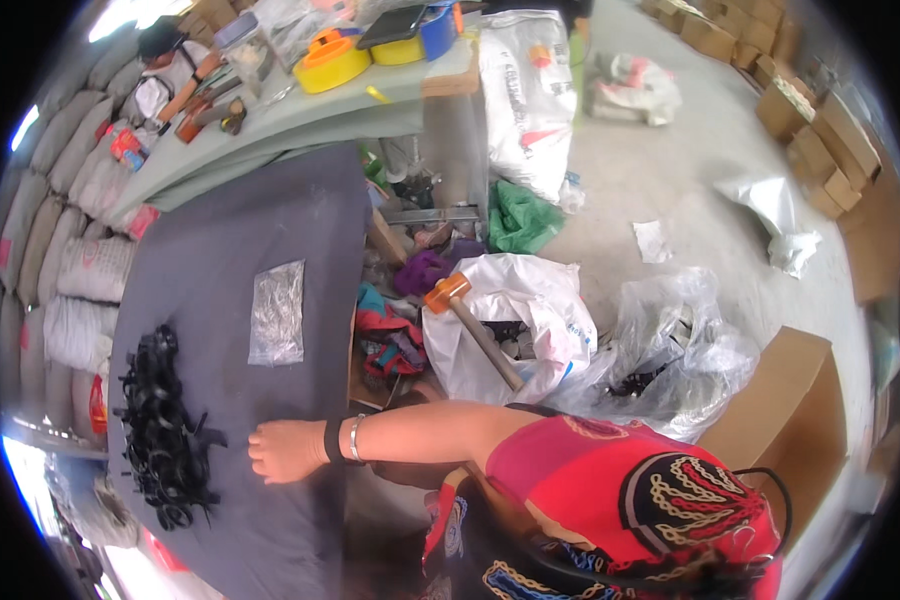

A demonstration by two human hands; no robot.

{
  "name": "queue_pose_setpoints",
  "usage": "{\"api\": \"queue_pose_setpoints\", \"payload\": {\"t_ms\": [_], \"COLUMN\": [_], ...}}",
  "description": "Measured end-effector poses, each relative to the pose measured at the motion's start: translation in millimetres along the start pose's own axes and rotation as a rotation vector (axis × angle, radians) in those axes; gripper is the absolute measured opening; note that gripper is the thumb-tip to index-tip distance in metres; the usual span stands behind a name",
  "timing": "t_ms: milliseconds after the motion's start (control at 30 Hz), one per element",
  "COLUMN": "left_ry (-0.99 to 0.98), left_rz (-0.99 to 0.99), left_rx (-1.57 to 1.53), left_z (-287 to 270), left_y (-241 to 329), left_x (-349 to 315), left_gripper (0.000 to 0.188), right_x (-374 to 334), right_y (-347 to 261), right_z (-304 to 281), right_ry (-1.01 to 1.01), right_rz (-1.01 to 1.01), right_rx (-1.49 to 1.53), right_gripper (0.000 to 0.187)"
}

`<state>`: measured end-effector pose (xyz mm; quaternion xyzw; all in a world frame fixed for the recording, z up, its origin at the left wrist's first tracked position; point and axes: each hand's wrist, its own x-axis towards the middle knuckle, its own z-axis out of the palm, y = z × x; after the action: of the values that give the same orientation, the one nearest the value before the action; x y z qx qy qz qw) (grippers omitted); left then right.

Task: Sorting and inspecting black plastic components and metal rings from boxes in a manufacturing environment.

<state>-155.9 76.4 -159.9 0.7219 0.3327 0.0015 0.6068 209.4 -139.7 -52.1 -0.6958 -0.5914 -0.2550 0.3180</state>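
Observation:
My right hand (288, 452) hangs low at the near edge of the grey cloth-covered table (310, 220), its fingers curled in. Whatever it may hold is hidden beneath the fingers. A black band and a silvery bracelet circle the wrist. Just left of the hand lies a long heap of black, curved, ring-like plastic or rubber parts (165, 430), with a small gap between. A flat clear plastic bag (277, 312) rests on the cloth, farther off than the hand. My left hand does not show.
Right of the table stand an open white sack (560, 285) with a mallet (480, 335) across it, clear plastic bags (670, 340) and a cardboard box (785, 420). Tape rolls (332, 66) lie on a far table. A person (170, 75) sits behind it, near stacked sacks (80, 150).

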Motion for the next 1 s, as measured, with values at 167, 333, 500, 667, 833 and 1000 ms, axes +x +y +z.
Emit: {"api": "queue_pose_setpoints", "payload": {"t_ms": [167,333,500,667,833,1000], "left_ry": [0.046,-0.378,0.176,0.074,-0.131,-0.199], "left_rz": [-0.010,0.256,0.126,0.166,0.012,-0.206], "left_rx": [-0.368,-1.015,-0.789,-0.595,-0.519,-0.380], "left_z": [17.3,28.8,102.3,102.5,114.3,69.1], "left_y": [-12.8,-36.1,22.5,7.7,28.8,-91.9], "left_x": [18.4,16.3,29.5,39.5,32.3,113.4], "left_gripper": [0.049,0.062,0.065,0.069,0.072,0.062], "right_x": [6.6,12.3,12.5,18.1,12.9,12.1], "right_y": [1.9,5.0,3.6,-4.0,1.1,-6.2], "right_z": [0.2,7.8,-8.8,-15.4,-14.2,14.1], "right_ry": [0.021,0.009,-0.046,-0.181,-0.145,-0.024], "right_rz": [-0.021,-0.055,-0.034,-0.010,-0.045,0.004], "right_rx": [-0.013,0.038,0.018,-0.069,-0.077,-0.062], "right_gripper": [0.027,0.024,0.023,0.024,0.024,0.025]}}
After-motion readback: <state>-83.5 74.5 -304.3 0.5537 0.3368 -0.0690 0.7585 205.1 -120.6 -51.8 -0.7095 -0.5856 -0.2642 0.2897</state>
